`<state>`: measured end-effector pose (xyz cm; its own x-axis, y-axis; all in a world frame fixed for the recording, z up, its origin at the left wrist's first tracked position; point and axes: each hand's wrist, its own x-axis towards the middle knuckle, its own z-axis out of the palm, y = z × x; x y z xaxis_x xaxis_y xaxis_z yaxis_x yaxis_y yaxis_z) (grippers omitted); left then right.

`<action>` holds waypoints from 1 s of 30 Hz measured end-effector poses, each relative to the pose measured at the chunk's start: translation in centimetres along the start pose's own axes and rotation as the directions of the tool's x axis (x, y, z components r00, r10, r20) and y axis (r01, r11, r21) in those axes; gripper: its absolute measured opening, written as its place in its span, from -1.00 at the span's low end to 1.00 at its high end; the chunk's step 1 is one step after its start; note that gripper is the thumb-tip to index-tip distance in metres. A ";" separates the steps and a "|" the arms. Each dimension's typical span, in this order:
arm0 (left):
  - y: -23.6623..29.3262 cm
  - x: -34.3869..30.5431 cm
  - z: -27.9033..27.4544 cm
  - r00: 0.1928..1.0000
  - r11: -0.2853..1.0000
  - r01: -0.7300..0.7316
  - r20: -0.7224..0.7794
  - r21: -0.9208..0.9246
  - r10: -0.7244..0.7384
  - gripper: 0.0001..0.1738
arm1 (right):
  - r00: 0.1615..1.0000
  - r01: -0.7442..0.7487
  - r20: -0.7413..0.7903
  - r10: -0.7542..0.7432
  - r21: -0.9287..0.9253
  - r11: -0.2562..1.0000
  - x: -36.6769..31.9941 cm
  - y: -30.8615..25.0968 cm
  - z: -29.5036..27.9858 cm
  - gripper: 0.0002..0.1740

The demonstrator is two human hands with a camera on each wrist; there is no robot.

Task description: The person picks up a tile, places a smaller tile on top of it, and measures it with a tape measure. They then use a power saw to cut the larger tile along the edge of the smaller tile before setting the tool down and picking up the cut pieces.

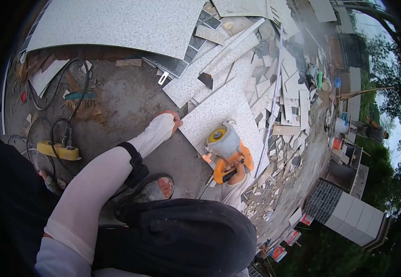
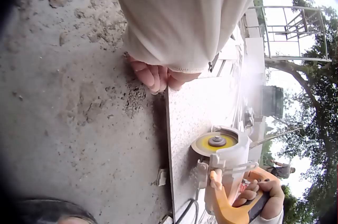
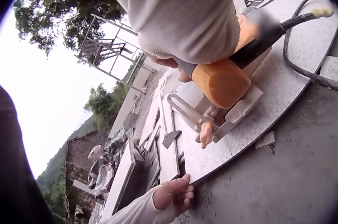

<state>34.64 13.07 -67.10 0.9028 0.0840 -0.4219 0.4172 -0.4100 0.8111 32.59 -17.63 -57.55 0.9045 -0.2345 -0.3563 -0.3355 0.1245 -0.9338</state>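
A speckled white tile slab (image 1: 209, 111) lies on the ground in front of me. At its near left corner my left hand (image 1: 176, 122) pinches the edge, fingers curled below and thumb at the top, as the left wrist view shows. My right hand (image 1: 238, 171) grips the handle of an orange power saw (image 2: 224, 203) that sits on the slab. The saw's round yellow-centred blade (image 2: 216, 142) shows beside its pale guard (image 1: 223, 142). In the right wrist view the sleeve hides most of my right hand, and the saw's base (image 3: 240, 113) rests on the slab.
Broken tile pieces (image 1: 256, 184) cover the ground to the right. A larger slab (image 1: 112, 23) stands at the far left. A yellow power strip (image 1: 58, 151) with coiled black cables lies at left. My sandalled foot (image 1: 165, 186) is close by. Another person (image 1: 373, 130) is in the background.
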 end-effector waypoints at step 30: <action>-0.2 0.4 0.0 0.999 0.999 0.014 0.039 0.039 -0.016 -0.75 | 0.994 -0.087 -0.056 0.089 0.033 0.996 -3.3 1.1 0.7 -0.81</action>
<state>34.97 13.18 -67.43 0.8913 0.0551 -0.4500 0.4256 -0.4441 0.7884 29.39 -16.05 -57.33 0.8549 -0.2764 -0.4391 -0.4040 0.1762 -0.8976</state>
